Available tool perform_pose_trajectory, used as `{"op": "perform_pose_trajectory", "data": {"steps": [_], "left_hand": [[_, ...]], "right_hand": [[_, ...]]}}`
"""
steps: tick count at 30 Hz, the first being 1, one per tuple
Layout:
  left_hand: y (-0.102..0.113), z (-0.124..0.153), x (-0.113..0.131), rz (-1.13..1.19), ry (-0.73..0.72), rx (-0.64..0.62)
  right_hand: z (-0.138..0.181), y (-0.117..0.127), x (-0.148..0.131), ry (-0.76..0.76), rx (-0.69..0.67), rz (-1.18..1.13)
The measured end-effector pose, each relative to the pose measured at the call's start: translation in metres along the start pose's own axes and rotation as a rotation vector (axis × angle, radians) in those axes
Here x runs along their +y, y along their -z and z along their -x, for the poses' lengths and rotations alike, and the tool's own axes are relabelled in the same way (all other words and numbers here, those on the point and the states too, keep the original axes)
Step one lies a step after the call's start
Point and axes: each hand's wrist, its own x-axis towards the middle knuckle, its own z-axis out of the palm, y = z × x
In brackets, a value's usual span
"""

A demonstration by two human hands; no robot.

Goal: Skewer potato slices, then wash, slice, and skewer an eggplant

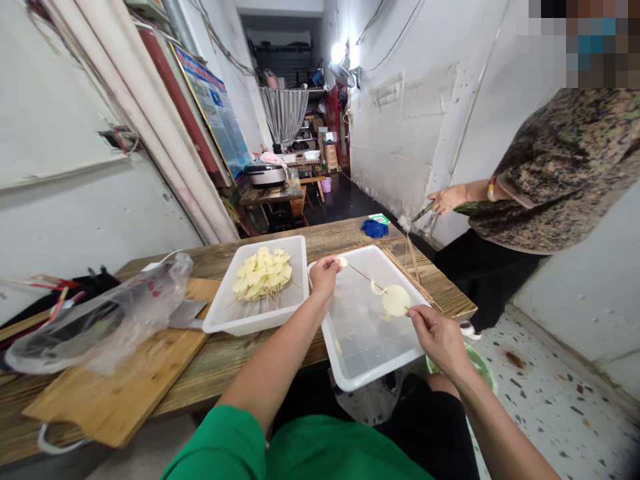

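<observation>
A thin wooden skewer (361,274) stretches between my two hands above a white plastic tray (350,383). Near its right end hangs a large round pale slice, apparently potato (397,301), with a second slice (378,287) turned edge-on beside it. My right hand (443,339) pinches the skewer's end next to the large slice. At the opposite tip, my left hand (324,279) is closed on a small pale slice (342,261). Left of that hand, another white tray (235,321) holds a heap of skewered pale slices (264,272).
Bare skewers (414,260) lie at the table's right. A blue cloth (375,229) sits at the far edge. On the left are a cutting board (135,383), a cleaver (186,313) and a plastic bag (115,320). A person (530,180) holding a dark tool stands at right. A green bin (483,367) is below.
</observation>
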Motion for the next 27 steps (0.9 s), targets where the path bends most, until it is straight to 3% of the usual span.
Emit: {"op": "perform_pose_trajectory", "data": {"steps": [10,27], "left_hand": [[0.0001,0.0007,0.0004,-0.026,-0.023,-0.032],[0.0002,0.0027,-0.0042,-0.201,-0.189,-0.135]], "right_hand": [[-0.0004,-0.0023,0.0018,0.020,0.005,0.037],[-0.0003,-0.0044,0.0026,-0.006,-0.013,0.065]]}}
